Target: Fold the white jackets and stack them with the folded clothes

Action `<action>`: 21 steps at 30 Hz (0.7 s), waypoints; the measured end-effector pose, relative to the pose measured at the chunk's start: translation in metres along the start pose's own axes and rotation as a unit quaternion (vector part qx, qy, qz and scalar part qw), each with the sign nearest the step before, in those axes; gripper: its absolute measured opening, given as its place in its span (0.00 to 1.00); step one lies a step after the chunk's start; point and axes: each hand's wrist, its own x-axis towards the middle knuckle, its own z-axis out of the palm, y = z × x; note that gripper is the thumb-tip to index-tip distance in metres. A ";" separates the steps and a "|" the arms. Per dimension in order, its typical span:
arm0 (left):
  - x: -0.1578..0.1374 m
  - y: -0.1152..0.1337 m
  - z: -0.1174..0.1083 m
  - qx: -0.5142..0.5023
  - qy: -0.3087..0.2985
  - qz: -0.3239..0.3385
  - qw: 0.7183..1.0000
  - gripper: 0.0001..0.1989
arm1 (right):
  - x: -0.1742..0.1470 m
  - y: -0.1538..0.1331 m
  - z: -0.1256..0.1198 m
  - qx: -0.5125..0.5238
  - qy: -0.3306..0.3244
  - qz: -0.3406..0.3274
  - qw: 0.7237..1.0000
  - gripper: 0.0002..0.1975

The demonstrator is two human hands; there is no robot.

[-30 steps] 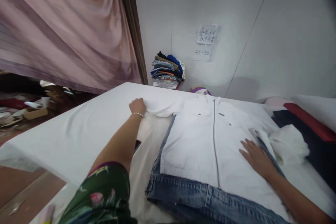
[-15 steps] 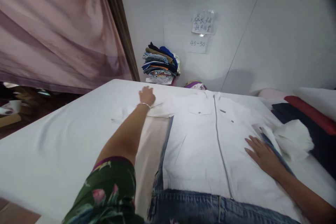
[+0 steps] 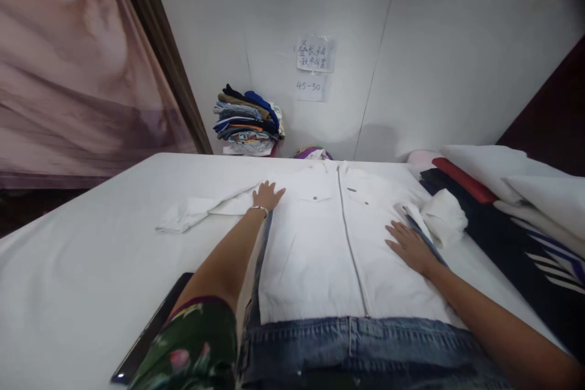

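Observation:
A white zip-front jacket lies face up on the white table. Blue denim shows beyond its hem and along its sides. My left hand rests with spread fingers where the sleeve on the left joins the body; that sleeve stretches out leftward. On the other side of the zipper, my right hand lies flat on the jacket front, fingers apart. The sleeve on the right is bunched up just beyond it.
Folded clothes are stacked against the wall at the back. Dark, red and white garments lie along the right side. A dark flat object is partly hidden by my left forearm. A pink curtain hangs at left.
My left hand has moved down the sleeve to the jacket's side, and the sleeve lies more visibly outstretched. My right hand stays flat on the front. The camera view has turned right.

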 end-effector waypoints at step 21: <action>-0.258 -0.026 0.032 -0.142 0.013 -0.061 0.988 0.32 | -0.107 0.030 -0.058 0.379 0.129 0.179 0.899 0.30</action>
